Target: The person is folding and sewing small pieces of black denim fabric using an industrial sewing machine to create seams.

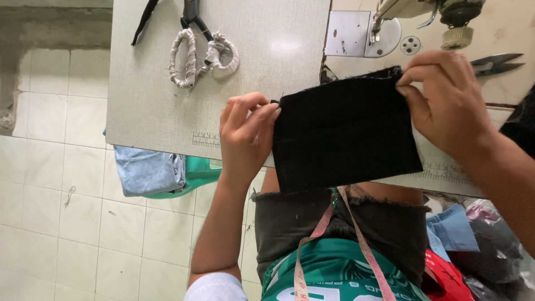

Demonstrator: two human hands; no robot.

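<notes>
Left hand (245,134) pinches the left edge of the black cloth piece (345,131), fingers shut on it. Right hand (446,97) pinches the top right corner, also shut tight. Cloth hangs flat btwn both hands, over the gray table (150,106), near the sewing machine (423,17). Best to keep it pulled smooth w/ edges lined up. Big scissors (198,47) lie well apart.
</notes>
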